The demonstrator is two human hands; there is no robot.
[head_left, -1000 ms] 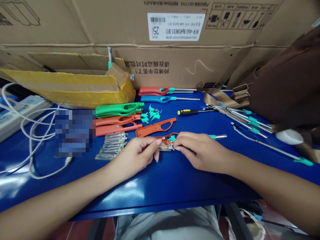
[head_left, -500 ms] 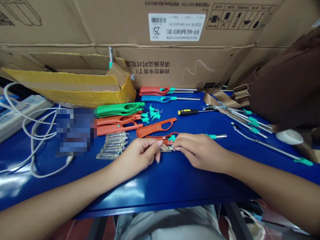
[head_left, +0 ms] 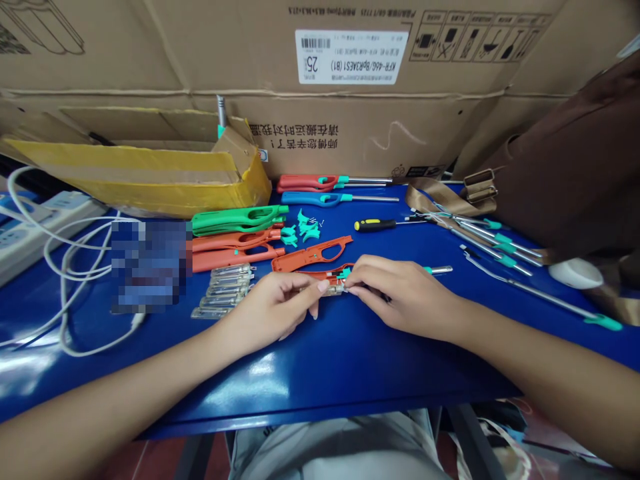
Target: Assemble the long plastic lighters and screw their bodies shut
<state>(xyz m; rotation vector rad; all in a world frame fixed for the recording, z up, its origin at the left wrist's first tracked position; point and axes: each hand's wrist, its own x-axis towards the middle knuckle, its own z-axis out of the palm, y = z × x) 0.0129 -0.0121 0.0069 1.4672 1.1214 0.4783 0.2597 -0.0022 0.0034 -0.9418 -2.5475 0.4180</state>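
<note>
A clear lighter fuel tank (head_left: 335, 290) is pinched between the thumb and fingers of my left hand (head_left: 283, 303), which cover most of it. At its right end, the fingertips of my right hand (head_left: 400, 290) are closed on something small that I cannot make out. Just behind the tank lies an orange lighter half-shell (head_left: 320, 274), partly hidden, with a teal trigger (head_left: 344, 273) and thin white wires at it. A metal lighter tube (head_left: 441, 270) sticks out beyond my right hand. Another orange half-shell (head_left: 300, 256) rests farther back.
Several clear tanks (head_left: 225, 291) lie left, near green shells (head_left: 235, 220) and orange shells (head_left: 235, 257). Teal parts and screws sit behind. A screwdriver (head_left: 375, 225), assembled lighters (head_left: 320, 199), loose tubes (head_left: 505, 247), a yellow-taped box (head_left: 150, 180) and white cables (head_left: 65, 293) surround the work.
Both hands have moved slightly up and away from me, bringing the clear fuel tank closer to the orange half-shell. The right fingers have shifted a little at the tank's end.
</note>
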